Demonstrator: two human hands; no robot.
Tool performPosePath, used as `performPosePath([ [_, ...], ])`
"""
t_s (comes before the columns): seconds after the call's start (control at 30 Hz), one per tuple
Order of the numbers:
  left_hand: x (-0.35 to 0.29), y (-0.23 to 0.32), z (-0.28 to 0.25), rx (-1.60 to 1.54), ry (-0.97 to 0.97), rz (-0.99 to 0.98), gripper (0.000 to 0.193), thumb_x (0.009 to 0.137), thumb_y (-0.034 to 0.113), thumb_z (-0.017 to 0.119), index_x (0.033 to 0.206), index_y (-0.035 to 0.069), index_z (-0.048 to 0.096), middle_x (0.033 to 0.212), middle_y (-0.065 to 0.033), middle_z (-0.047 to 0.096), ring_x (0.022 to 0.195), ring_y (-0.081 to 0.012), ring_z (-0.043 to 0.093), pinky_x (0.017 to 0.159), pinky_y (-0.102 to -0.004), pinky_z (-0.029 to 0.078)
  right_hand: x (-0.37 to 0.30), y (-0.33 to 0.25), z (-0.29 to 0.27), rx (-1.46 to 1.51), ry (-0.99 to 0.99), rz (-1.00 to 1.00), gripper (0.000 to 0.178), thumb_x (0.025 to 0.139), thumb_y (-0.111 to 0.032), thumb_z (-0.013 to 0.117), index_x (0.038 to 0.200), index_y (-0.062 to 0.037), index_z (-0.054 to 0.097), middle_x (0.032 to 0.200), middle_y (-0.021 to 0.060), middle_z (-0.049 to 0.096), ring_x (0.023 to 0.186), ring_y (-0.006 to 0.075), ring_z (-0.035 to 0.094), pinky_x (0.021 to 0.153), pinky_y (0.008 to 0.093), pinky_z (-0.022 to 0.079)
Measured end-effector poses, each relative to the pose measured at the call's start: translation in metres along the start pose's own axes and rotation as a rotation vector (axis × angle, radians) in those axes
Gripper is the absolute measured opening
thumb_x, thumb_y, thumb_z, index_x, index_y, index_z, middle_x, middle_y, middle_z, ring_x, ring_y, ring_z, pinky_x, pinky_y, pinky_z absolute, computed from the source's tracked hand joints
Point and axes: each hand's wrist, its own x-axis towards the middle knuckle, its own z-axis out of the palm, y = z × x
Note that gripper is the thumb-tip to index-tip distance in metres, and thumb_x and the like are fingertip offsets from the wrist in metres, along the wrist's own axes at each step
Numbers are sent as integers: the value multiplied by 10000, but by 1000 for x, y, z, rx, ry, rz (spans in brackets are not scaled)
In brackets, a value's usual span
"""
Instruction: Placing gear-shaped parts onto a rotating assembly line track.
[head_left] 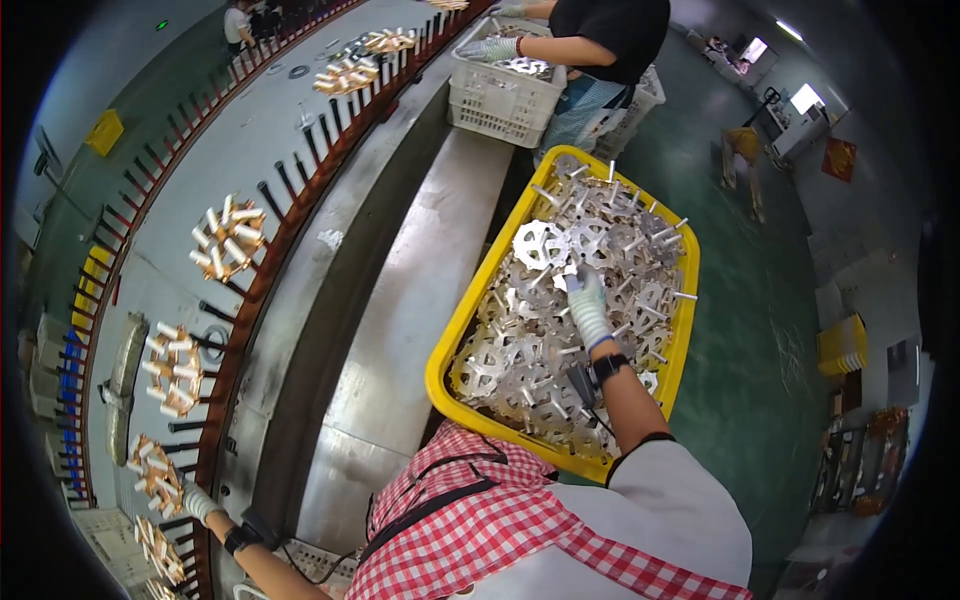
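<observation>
My left hand (201, 503), in a whitish glove, is at the lower left, closed at the edge of a copper-coloured metal part with white rods (155, 474). Its fingertips are partly hidden there. My right hand (589, 306), gloved too, reaches into a yellow tub (437, 372) piled with silver metal parts. Its fingers are closed on a silver spoked disc (566, 280) at the top of the pile. Next to it lies a bright, toothed spoked disc (540, 246). Short silver rods stick out of many parts in the heap.
A curved conveyor with black pegs (274, 205) along its brown rail runs up the left side. More copper-coloured parts (228, 238) hang by it. A bare metal ledge (385, 310) lies between rail and tub. Beyond, a co-worker (610, 40) reaches into a white crate (498, 105).
</observation>
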Motion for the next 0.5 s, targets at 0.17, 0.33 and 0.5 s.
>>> performPosePath([
  [0.17, -27, 35, -33, 191, 46, -157, 556, 944, 402, 421, 1174, -88, 543, 1138, -242, 594, 1032, -401, 567, 899, -414, 446, 68, -9, -22, -287, 262, 31, 482, 802, -322, 583, 1193, -45, 525, 1223, 214, 497, 1109, 348, 500, 959, 411, 391],
  [0.33, -19, -64, -11, -10, 251, 143, 568, 926, 369, 502, 1325, -23, 403, 1341, -234, 430, 1199, -322, 462, 988, -368, 395, 110, -15, -60, -656, 426, 11, 496, 804, -346, 582, 1236, -109, 527, 1263, 197, 486, 1168, 373, 461, 1003, 457, 359],
  [0.5, -123, 27, -31, 12, 46, 262, 492, 934, 356, 488, 1250, -20, 453, 1176, -231, 538, 970, -294, 578, 798, -344, 482, 128, -12, -89, -899, 98, 77, 454, 809, -332, 588, 1210, -126, 537, 1263, 166, 486, 1135, 353, 488, 947, 459, 396],
])
